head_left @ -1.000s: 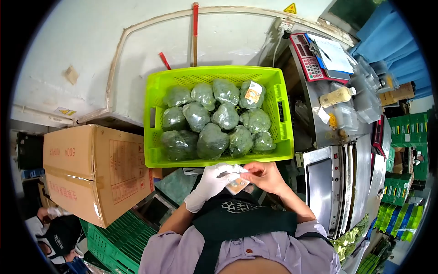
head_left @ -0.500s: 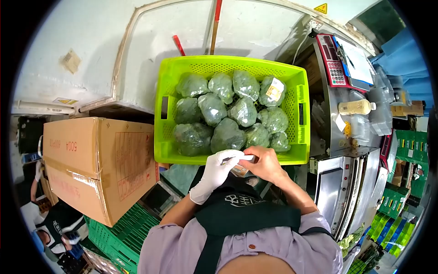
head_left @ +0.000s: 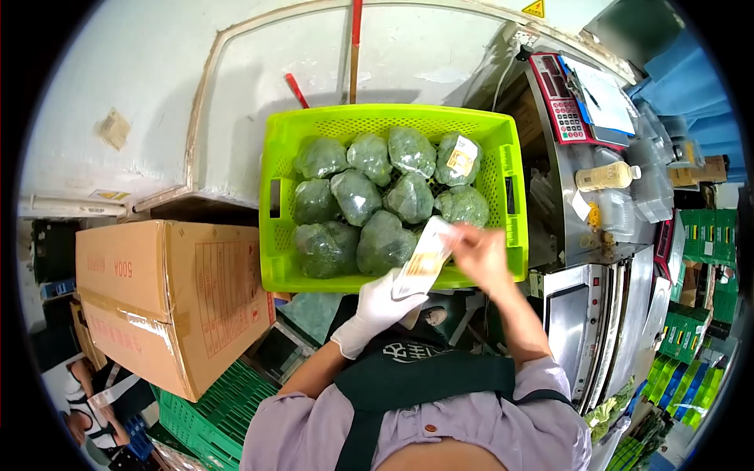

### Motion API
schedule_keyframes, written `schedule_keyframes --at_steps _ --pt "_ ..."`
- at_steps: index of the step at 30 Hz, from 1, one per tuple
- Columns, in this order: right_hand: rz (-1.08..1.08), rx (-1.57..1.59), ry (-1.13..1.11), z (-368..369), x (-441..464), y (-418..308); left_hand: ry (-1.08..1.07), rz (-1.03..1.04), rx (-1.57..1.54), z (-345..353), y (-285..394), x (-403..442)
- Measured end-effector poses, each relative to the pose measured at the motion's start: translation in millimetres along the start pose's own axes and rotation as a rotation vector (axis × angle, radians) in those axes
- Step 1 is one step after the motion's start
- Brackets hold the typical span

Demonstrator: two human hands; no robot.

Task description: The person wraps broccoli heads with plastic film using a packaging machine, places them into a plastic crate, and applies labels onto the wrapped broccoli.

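My left hand (head_left: 380, 308), in a white glove, grips the lower end of a strip of printed labels (head_left: 426, 259). My bare right hand (head_left: 482, 255) has its fingers closed at the strip's upper right end. Both are above the near edge of a lime-green crate (head_left: 271, 272). Plastic-wrapped green heads that look like broccoli (head_left: 356, 197) lie inside it in rows. One wrapped head (head_left: 451, 174) at the back right bears a white and orange label (head_left: 462, 156). My right hand and the strip cover part of the crate's near right corner.
A cardboard box (head_left: 206, 294) stands left of the crate, above a dark green crate (head_left: 224, 408). On the steel counter at right are a red scale (head_left: 567, 118), a clipboard (head_left: 605, 106) and a bottle (head_left: 607, 177). A co-worker (head_left: 98, 408) is at the lower left.
The label strip has come into full view, tilted over the crate. My right hand has moved right and up, away from my left hand. The whole view has shifted slightly.
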State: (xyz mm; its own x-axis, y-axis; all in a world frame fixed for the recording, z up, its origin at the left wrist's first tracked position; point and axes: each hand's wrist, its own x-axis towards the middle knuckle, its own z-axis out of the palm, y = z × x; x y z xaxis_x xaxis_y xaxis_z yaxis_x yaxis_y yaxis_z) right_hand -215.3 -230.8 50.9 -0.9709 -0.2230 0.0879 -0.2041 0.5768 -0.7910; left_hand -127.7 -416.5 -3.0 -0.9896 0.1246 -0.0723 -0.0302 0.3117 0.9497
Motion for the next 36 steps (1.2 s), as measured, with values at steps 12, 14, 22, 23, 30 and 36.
schedule_keyframes --at_steps 12,14,22,23,30,36 --pt "0.355 -0.081 -0.016 72.3 203.7 169.5 -0.157 -0.598 -0.608 -49.1 -34.4 -19.0" --pt "0.313 -0.402 -0.023 85.7 202.8 173.9 -0.160 -0.628 -0.601 -56.7 -36.6 -18.3" --pt "0.112 -0.215 0.359 99.6 205.0 143.5 -0.138 -0.670 -0.623 -69.1 -33.9 -10.0" --pt "0.149 -0.239 0.287 117.1 203.1 151.6 -0.136 -0.666 -0.623 -68.3 -33.4 -8.4" --pt "0.078 -0.353 0.154 147.6 186.1 180.4 -0.167 -0.684 -0.643 -60.9 -25.2 -6.6" --pt "0.369 0.595 -0.589 59.6 85.8 68.2 -0.165 -0.574 -0.532 -52.7 -14.4 -6.0"
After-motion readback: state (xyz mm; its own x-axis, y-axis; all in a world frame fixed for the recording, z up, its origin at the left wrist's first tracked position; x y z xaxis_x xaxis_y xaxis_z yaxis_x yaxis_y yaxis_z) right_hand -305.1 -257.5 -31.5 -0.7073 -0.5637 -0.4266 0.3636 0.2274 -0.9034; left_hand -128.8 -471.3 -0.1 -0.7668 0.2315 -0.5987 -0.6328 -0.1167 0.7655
